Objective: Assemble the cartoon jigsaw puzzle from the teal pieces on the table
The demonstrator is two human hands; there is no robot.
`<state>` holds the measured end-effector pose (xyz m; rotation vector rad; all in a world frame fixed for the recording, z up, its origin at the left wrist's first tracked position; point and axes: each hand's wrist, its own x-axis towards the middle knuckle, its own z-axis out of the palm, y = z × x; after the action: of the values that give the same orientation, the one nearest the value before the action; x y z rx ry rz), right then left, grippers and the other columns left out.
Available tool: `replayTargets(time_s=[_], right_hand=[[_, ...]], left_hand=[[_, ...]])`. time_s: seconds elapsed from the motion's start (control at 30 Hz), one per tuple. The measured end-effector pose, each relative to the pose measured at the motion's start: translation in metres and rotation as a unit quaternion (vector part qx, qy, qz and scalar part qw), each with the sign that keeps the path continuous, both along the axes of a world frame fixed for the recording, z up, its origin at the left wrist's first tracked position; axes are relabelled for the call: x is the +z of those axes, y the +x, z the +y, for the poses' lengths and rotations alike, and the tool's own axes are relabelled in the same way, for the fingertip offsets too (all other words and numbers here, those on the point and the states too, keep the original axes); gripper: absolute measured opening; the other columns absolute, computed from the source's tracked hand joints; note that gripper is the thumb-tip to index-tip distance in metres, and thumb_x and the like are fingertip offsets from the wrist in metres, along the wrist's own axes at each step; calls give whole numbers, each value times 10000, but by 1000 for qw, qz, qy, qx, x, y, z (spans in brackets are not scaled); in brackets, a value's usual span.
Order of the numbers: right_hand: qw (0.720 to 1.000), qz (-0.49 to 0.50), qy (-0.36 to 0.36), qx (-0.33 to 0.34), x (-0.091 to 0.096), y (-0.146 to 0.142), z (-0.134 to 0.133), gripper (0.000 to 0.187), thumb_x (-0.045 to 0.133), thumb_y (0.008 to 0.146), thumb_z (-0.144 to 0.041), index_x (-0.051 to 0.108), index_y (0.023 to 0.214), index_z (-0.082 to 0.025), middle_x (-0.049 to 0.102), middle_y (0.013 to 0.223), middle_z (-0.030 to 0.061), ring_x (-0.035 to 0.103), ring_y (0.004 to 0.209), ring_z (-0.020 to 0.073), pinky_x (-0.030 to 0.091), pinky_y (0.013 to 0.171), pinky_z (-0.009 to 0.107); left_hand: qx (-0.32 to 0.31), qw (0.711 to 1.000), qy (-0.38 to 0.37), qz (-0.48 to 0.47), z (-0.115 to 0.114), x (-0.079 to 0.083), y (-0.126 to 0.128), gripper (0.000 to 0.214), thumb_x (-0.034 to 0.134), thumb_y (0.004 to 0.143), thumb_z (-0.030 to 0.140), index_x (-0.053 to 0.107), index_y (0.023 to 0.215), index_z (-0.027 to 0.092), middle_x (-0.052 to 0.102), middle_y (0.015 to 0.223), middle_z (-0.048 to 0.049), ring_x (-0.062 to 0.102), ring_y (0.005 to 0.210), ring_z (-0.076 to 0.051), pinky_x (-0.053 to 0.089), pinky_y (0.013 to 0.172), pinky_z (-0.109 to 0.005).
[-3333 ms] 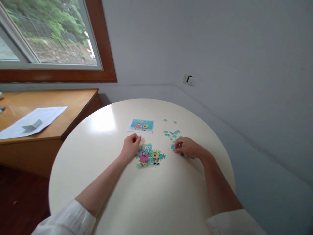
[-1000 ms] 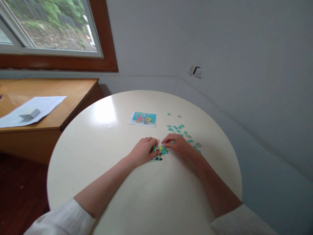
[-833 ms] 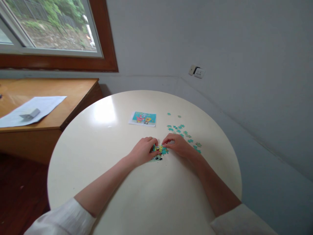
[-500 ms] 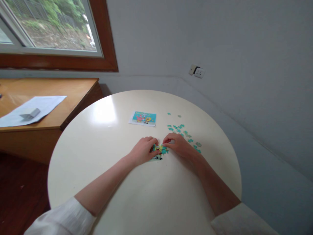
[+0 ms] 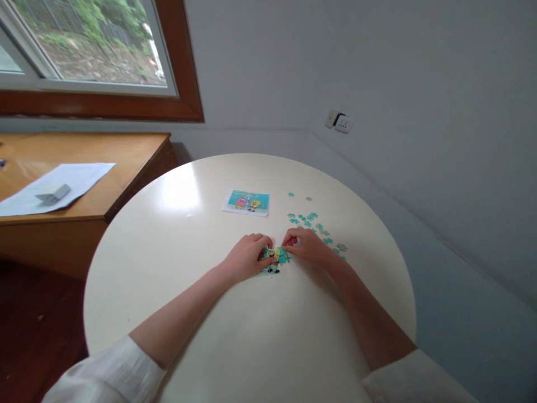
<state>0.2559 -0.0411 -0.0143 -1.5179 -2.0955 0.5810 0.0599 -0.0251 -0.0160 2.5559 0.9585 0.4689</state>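
Observation:
A partly built cartoon jigsaw puzzle (image 5: 274, 259) lies on the round cream table (image 5: 235, 336). My left hand (image 5: 245, 257) rests flat on its left part, fingers spread over it, hiding most of the picture. My right hand (image 5: 306, 246) sits at the puzzle's right edge, with fingertips pinched together on a small piece that I can barely see. Several loose teal puzzle pieces (image 5: 312, 221) lie scattered just beyond my right hand. A small reference picture card (image 5: 246, 202) lies farther back on the table.
A wooden desk (image 5: 79, 190) stands to the left with a sheet of paper (image 5: 59, 187) and a small grey object (image 5: 52, 194) on it. A window (image 5: 84, 50) is above it. A wall socket (image 5: 340, 122) sits on the grey wall.
Since 3.3 s ago my right hand left the loose pieces and came to the puzzle's right edge, and my left hand slid onto the puzzle. In the last second both hands barely moved.

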Motion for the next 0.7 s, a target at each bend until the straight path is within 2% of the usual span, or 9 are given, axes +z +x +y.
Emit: replayTargets(time_s=[0.17, 0.27, 0.4, 0.53, 0.7], right_hand=[[999, 13, 31, -3, 0, -2, 1, 57, 562, 684, -171, 596, 640, -183, 571, 635, -1, 502, 648, 127, 377, 629, 243], [994, 52, 83, -41, -1, 0, 3, 60, 556, 694, -192, 589, 644, -182, 574, 623, -2, 509, 611, 123, 390, 613, 242], [979, 62, 154, -115, -2, 5, 6, 55, 547, 683, -192, 583, 642, -183, 574, 601, -4, 518, 591, 131, 396, 624, 260], [968, 60, 177, -165, -1, 9, 7, 61, 532, 675, -196, 576, 634, -187, 575, 605, -2, 518, 591, 137, 395, 622, 268], [946, 58, 223, -229, 1, 14, 7, 68, 517, 684, -213, 570, 657, -180, 558, 614, -3, 503, 596, 137, 392, 638, 277]], left_hand=[[17, 999, -22, -47, 0, 2, -1, 153, 457, 802, 286, 552, 856, 178, 558, 749, -33, 502, 694, -156, 378, 643, -267], [80, 989, -27, -122, 3, 1, -4, 157, 393, 808, 216, 543, 796, 171, 557, 742, -30, 495, 680, -140, 384, 634, -256], [177, 965, -23, -191, 13, -1, -11, 145, 391, 775, 176, 535, 768, 167, 554, 698, -12, 487, 640, -124, 377, 601, -239], [231, 952, -41, -198, 20, -2, -15, 135, 411, 735, 153, 545, 750, 164, 563, 671, -5, 484, 608, -118, 371, 582, -233], [254, 945, -56, -197, 21, -3, -15, 133, 416, 735, 176, 549, 747, 176, 598, 674, -10, 487, 577, -118, 374, 564, -238]])
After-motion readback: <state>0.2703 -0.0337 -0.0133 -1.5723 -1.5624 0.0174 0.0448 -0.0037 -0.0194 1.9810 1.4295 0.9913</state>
